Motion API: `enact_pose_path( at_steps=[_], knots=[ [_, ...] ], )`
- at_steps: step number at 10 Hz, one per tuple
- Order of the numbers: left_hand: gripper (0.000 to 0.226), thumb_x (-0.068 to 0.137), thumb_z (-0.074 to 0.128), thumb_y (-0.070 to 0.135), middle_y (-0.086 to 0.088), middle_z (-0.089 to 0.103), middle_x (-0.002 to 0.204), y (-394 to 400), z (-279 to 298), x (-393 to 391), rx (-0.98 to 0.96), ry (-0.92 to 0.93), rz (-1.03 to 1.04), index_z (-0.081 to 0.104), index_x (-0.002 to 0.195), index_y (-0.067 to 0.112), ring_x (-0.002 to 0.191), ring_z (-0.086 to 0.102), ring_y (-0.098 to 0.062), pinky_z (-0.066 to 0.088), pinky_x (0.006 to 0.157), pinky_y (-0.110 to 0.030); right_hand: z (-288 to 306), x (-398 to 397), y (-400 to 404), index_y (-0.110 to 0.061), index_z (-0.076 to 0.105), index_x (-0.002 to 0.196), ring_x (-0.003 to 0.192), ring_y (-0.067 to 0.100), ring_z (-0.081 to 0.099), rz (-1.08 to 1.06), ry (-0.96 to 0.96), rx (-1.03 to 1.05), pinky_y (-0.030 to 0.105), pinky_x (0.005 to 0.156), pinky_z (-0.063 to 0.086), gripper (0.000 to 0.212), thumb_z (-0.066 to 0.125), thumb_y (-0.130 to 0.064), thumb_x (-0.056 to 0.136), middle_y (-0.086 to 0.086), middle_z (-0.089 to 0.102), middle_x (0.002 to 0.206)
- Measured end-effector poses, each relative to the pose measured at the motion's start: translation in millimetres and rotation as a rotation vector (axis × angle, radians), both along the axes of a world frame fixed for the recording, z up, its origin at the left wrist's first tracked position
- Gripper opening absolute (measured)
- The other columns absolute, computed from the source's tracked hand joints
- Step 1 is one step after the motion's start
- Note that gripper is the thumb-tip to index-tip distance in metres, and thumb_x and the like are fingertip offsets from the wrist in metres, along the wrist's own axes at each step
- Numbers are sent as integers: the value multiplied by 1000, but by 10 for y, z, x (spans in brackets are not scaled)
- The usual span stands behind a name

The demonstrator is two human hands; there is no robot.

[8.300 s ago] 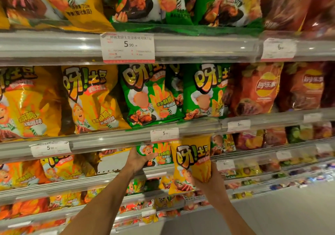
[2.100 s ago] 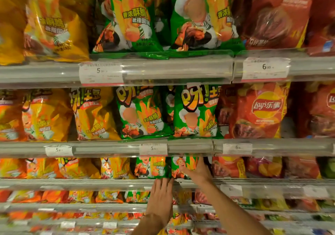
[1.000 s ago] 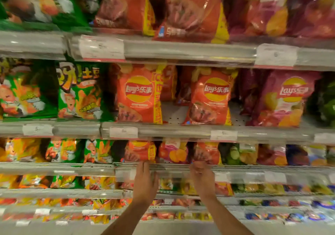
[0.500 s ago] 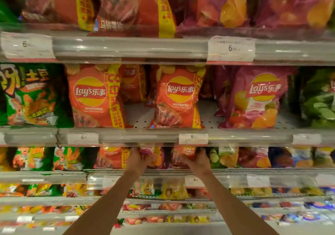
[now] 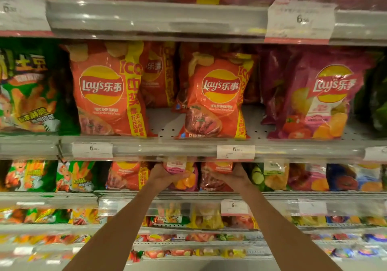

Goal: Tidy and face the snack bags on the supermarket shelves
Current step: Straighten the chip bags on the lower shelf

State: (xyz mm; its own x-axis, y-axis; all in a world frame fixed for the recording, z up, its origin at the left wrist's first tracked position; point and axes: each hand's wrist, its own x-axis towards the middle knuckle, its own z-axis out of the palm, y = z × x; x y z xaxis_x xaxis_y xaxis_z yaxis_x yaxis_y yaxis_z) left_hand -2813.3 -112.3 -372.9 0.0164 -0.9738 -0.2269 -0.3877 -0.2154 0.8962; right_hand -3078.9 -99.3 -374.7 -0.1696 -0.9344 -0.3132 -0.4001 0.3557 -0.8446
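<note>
While both arms reach up from the near edge, the left hand grips a pink-labelled snack bag on the third shelf down, its thumb curled over the bag's front. Just right of it, the right hand holds an orange-red Lay's bag on the same shelf, fingers wrapped round the bag's right edge. The two bags stand side by side, upright, directly beneath a price tag clipped to the rail above. Left of the held pair stands another orange Lay's bag, then green snack bags; to the right sit a cucumber-printed bag and further mixed bags. On the shelf above, two large orange Lay's bags face outward with a bare gap of perforated shelf between them, flanked by a green bag on the left and a magenta Lay's bag on the right. Lower shelves appear blurred.
</note>
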Motion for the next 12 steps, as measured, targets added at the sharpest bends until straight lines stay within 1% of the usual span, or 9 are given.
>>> enact_pose_path(
  at_steps=[1,2,3,5,6,8,9,11,12],
  knots=[
    [45,57,96,27,-3,76,103,5,9,6,16,24,10,76,96,17,102,69,-13,51,99,-29,15,34,8,-19,58,131,102,17,67,-33,-3,-32,33,91,55,91,92,-54,54,-3,68,115],
    [51,57,96,24,-7,77,103,15,38,26,72,36,20,76,101,8,105,70,-17,52,100,-33,76,99,64,-17,55,134,117,22,64,-83,57,-59,36,103,51,103,92,-62,49,3,69,124],
    [49,55,97,28,-7,77,97,42,66,35,101,-3,55,77,95,7,98,71,-17,55,95,-33,144,153,108,-16,63,122,113,22,67,-120,172,-35,28,92,53,91,88,-69,52,4,72,120],
    [38,56,97,31,-6,77,87,124,142,73,95,-31,108,75,81,13,88,72,-18,57,84,-32,313,345,244,-15,61,118,108,27,68,-189,337,-47,38,89,58,88,85,-72,56,6,71,116],
    [44,56,97,32,-7,77,85,129,162,77,107,-48,120,77,85,6,86,72,-21,58,81,-34,427,391,316,-15,64,114,106,26,69,-204,414,-56,42,90,57,85,80,-76,58,5,72,113],
    [45,55,96,37,-10,76,89,132,162,9,107,-79,172,77,83,9,90,71,-24,55,77,-31,595,231,550,-16,58,123,110,30,68,-300,365,-197,42,88,58,92,82,-75,56,5,71,118],
    [50,55,95,43,-11,73,88,157,206,-148,95,-92,211,69,80,8,90,69,-29,57,78,-36,615,3,676,-18,56,126,106,29,69,-307,330,-244,36,84,57,89,84,-69,59,4,72,115],
    [68,62,91,45,-17,71,118,270,303,-769,-11,-136,202,68,113,6,110,66,-33,52,91,-39,568,-554,931,-21,54,122,99,20,69,-318,197,-245,36,84,57,81,91,-56,59,-3,71,107],
    [63,67,90,39,-19,70,119,310,345,-1077,-42,-96,196,69,114,3,112,65,-34,50,92,-39,554,-876,1026,-20,57,128,101,18,69,-318,148,-235,34,87,56,83,93,-52,60,-5,72,108]
  ],
)
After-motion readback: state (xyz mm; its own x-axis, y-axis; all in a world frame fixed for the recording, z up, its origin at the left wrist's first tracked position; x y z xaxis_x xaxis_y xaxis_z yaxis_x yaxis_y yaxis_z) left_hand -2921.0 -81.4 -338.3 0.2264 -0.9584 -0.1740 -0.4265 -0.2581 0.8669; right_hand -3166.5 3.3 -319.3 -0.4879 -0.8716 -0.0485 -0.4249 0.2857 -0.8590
